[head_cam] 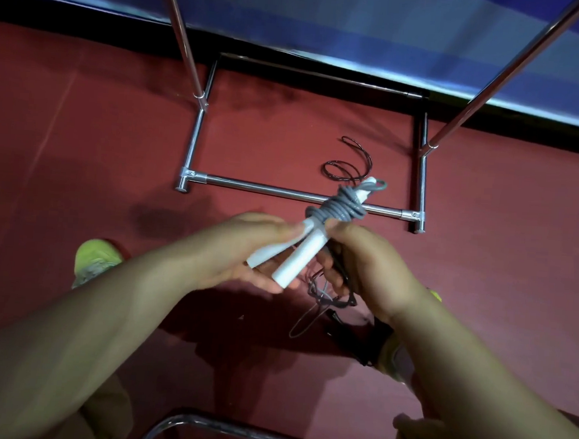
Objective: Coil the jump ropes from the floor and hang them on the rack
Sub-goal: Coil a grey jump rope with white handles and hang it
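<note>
Your left hand (245, 250) cradles two white handles (299, 254) side by side, fingers curled under them. Your right hand (360, 258) pinches the same bundle just below the grey rope (342, 204), which is wound in tight turns round the upper part of the handles. The bundle is held in the air above the red floor (81, 136), in front of the chrome rack (283, 193). A dark rope (350, 165) lies loose on the floor inside the rack's base. Another dark rope (323, 304) lies tangled on the floor below your right hand. A green shoe (95, 260) shows at left.
</note>
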{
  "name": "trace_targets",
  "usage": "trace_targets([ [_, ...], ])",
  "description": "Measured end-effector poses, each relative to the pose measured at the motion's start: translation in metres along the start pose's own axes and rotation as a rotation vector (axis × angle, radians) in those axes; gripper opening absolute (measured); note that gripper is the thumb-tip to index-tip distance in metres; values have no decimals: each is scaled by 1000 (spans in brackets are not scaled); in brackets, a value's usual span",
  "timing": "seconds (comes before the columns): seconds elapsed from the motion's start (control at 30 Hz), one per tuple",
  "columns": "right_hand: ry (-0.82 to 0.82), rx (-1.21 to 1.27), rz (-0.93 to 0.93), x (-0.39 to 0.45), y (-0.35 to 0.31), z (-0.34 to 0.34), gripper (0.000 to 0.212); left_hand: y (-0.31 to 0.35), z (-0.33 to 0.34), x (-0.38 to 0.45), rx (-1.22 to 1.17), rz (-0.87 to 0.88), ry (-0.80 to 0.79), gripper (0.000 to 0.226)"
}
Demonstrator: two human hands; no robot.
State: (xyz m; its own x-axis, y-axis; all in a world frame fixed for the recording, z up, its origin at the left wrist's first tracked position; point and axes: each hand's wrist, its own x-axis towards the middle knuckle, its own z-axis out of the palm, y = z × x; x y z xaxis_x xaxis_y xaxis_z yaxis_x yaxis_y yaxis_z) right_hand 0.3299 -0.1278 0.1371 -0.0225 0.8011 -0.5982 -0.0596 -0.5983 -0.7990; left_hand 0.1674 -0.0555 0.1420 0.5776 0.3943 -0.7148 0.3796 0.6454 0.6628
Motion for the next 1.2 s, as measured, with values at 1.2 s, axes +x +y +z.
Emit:
trace_targets([
  [1.2, 189, -193, 129, 0, -2, -3, 40, -8, -9, 7, 528, 33, 286, 64],
])
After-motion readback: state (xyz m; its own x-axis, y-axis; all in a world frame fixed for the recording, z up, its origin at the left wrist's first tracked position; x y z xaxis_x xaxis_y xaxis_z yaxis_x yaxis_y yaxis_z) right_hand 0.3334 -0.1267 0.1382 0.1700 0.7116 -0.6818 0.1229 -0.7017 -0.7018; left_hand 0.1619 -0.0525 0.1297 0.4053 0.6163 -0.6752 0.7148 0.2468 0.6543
